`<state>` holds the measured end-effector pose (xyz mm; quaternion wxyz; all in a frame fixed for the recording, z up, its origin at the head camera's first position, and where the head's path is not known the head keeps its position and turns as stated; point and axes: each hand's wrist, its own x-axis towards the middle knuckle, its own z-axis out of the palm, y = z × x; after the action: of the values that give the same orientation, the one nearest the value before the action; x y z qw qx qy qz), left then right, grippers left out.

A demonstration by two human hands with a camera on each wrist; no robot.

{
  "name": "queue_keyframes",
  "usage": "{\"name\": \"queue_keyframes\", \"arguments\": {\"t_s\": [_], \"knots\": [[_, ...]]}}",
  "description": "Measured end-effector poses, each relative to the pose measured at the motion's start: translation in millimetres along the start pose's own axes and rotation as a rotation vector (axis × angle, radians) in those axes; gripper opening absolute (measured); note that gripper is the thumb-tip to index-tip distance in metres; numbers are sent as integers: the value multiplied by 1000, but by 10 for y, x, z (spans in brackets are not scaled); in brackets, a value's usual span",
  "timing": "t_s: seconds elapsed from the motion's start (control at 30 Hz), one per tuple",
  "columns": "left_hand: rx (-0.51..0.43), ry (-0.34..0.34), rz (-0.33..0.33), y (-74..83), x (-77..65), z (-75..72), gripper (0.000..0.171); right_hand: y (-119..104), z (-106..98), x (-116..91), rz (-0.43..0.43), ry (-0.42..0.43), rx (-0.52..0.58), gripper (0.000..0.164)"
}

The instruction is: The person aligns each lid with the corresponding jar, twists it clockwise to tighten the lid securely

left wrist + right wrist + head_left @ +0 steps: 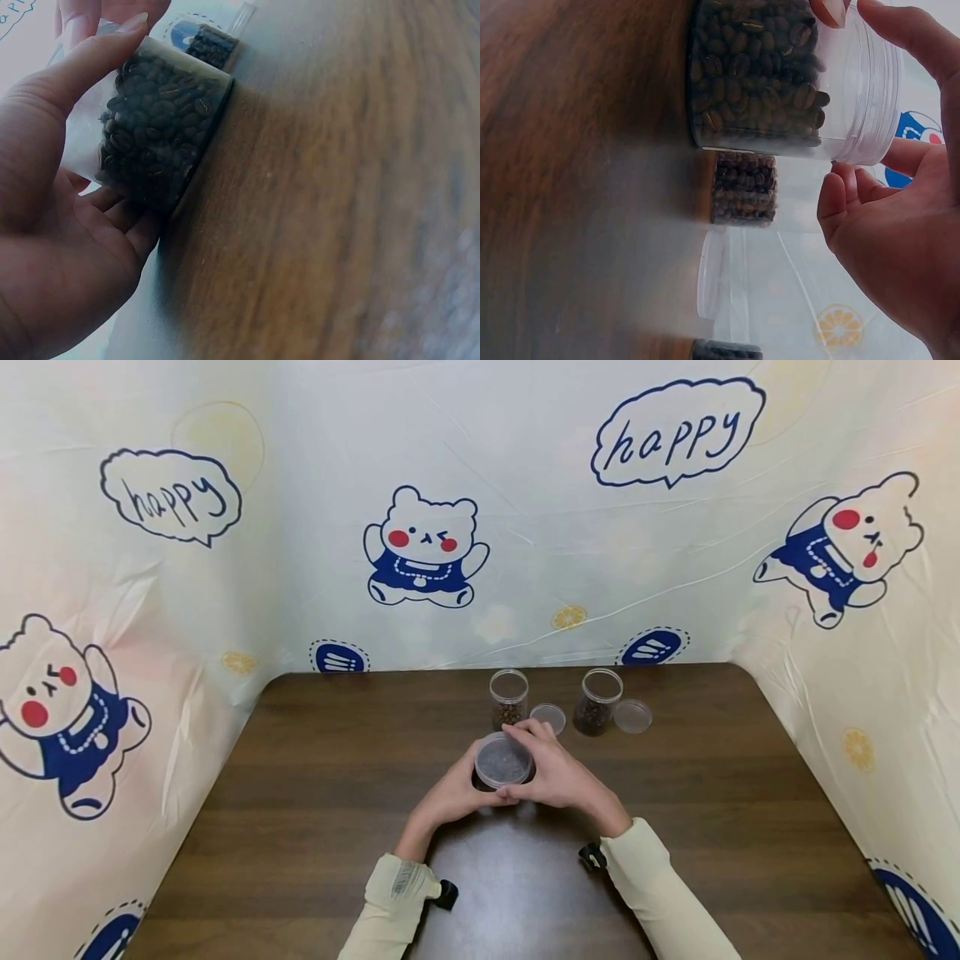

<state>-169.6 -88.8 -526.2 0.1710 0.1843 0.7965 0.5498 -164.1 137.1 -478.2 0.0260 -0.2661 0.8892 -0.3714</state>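
Observation:
A clear jar of dark coffee beans [161,124] stands on the table, with a translucent round lid [502,760] on top. My left hand [452,791] grips the jar's side, its thumb across the front wall in the left wrist view. From the other side my right hand [558,771] holds the lid's edge between thumb and fingers. In the right wrist view the ridged lid rim [881,86] sits at the jar's mouth; whether it is fully seated I cannot tell. Beans fill the lower part, with clear space above them.
Behind the hands stand two uncovered jars, one with brown beans [509,703] and one with darker contents [596,710]. Beside them lie two loose clear lids, the nearer-left lid [550,717] and the right lid [632,716]. A printed curtain [525,527] surrounds the brown table [315,827].

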Motion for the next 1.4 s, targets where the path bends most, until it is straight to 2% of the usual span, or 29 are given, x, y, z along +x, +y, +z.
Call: {"name": "queue_keyframes", "arguments": {"t_s": [0.4,0.7,1.0,1.1,1.2,1.3,1.4], "knots": [[5,7,4,-4,4,6,97,-42,20,-9,9,48,-20,90],[1,6,24,-17,2,5,97,-182,73,-17,105,93,-66,90],[3,15,52,-28,13,12,97,-262,188,-34,203,189,-85,92],[21,22,72,-27,8,14,94,-246,184,-41,206,163,-64,100],[28,17,78,-31,7,12,92,-184,135,-43,164,114,3,106],[24,13,57,-37,11,12,93,-95,77,-46,116,69,87,103],[17,12,44,-41,14,12,96,-15,54,-45,78,45,120,96]]}}
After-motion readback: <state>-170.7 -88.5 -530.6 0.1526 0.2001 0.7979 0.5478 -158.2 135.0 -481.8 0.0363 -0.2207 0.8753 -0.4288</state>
